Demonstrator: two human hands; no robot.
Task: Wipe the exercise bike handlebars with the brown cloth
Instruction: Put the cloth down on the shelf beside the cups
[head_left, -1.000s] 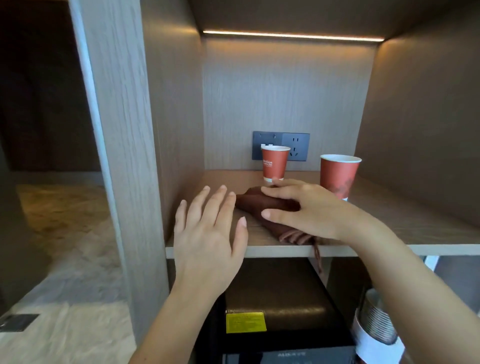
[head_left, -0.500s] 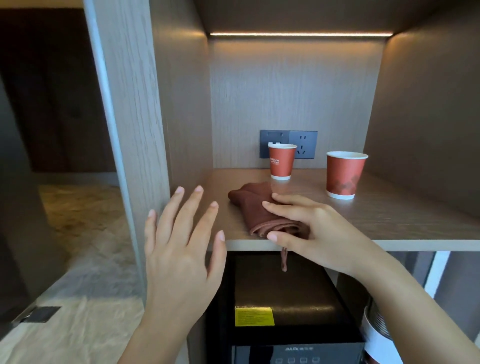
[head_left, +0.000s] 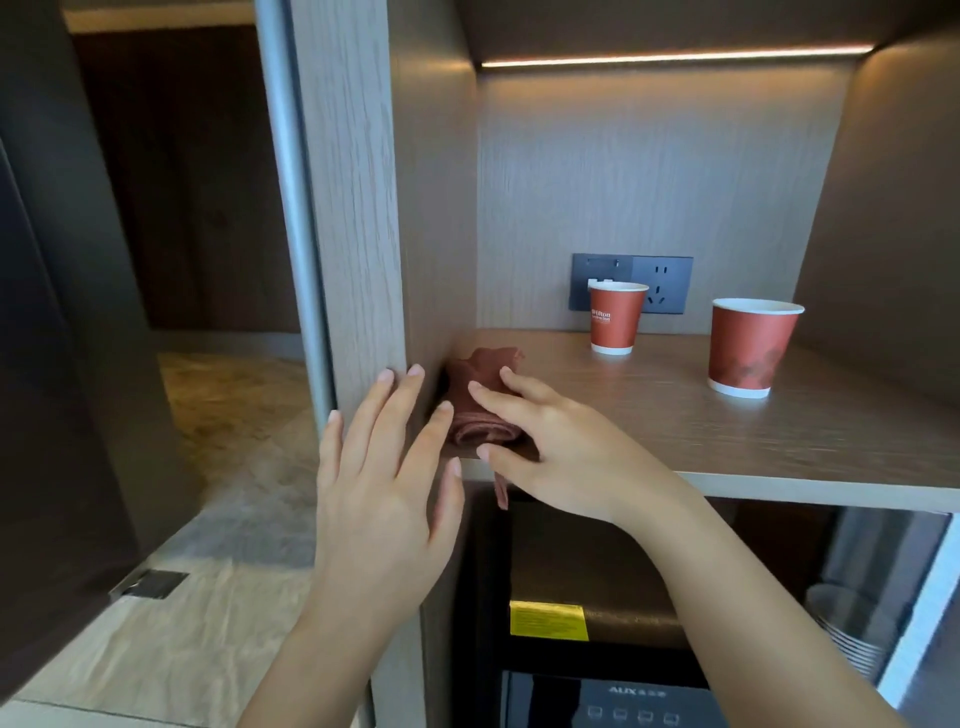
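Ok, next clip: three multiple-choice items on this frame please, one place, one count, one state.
1. Where does the brown cloth lie? A: front left corner of the wooden shelf. B: inside a cup. C: on the floor.
2. How many red paper cups stand on the shelf? A: one. B: two. C: four.
3. The left hand is: A: gripping a cup. B: open, holding nothing. C: under the cloth.
Answers: 1 A, it sits far left at the shelf's front edge; 2 B, both stand upright further back; 3 B, its fingers are straight and spread.
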